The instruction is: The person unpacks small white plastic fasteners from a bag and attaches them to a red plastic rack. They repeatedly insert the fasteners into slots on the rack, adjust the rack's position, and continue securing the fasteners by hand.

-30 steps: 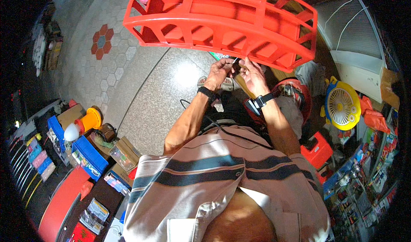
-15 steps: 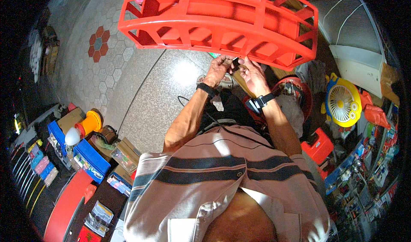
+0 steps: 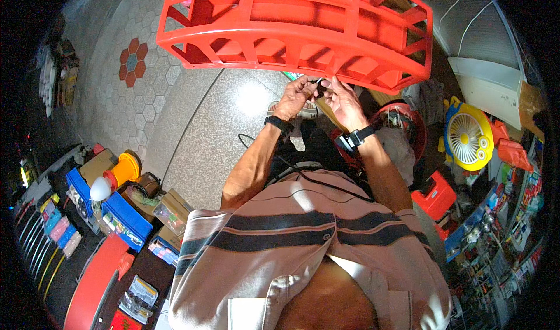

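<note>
A red plastic rack [image 3: 300, 32] with open, slatted sides spans the top of the view. Just under its near edge, my left hand [image 3: 296, 98] and my right hand [image 3: 345, 103] work close together with bent, pinching fingers. A small dark piece with a pale bit shows between the fingertips, too small to name. Both hands seem to hold it or parts joined to it. My right fingertips reach up to the rack's lower rim; whether they touch it is unclear. A green-edged item peeks out under the rack beside my left fingers, mostly hidden.
To the right are a red basin [image 3: 416, 134], a yellow-and-blue fan [image 3: 468, 137] and a red stool-like plastic piece [image 3: 434, 198]. Blue bins [image 3: 125, 220] and small boxes crowd the lower left. A thin black cable [image 3: 300, 169] crosses my front.
My left hand has shifted very slightly left, and the small dark piece between my fingertips shows more. The rack's left end sits slightly further left and lower in view.
</note>
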The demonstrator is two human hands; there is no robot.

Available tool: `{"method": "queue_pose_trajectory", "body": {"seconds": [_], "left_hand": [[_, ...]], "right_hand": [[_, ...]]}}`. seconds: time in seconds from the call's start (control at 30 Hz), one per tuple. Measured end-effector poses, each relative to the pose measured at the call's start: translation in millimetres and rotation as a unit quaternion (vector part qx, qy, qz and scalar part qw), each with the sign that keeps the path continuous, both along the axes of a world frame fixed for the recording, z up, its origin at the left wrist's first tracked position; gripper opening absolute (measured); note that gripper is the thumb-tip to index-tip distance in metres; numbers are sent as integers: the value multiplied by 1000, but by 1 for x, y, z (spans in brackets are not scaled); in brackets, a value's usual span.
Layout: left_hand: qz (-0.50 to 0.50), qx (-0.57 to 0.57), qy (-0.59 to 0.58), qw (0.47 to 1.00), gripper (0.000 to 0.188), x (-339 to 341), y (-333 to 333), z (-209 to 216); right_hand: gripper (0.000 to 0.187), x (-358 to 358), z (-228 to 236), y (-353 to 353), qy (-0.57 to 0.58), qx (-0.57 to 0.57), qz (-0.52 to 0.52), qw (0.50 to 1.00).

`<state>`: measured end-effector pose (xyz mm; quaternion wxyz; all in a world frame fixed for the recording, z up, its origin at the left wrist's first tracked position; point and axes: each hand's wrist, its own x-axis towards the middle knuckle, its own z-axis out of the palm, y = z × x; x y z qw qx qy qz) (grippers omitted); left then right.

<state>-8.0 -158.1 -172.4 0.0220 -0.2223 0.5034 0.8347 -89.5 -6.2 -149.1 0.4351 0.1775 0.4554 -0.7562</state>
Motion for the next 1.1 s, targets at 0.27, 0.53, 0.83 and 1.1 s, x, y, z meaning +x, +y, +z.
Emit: {"method": "queue_pose_trajectory", "body": {"seconds": [0.27,0.53,0.83,1.1], "left_hand": [[-40,-71,-7,997,21,-4,-6,-2],[-31,-48,-42,998,18,-8,-6,-3],[-14,15,-63,998,14,-10,-6,-6],[-25,19,-40,999,14,-15,-6,-9]], "right_hand": [[23,-1,-2,2,-10,-15,4,1000],[25,-1,2,2,-8,-12,11,1000],[30,-2,2,3,4,-16,23,1000],[29,-2,2,3,7,-28,31,999]]}}
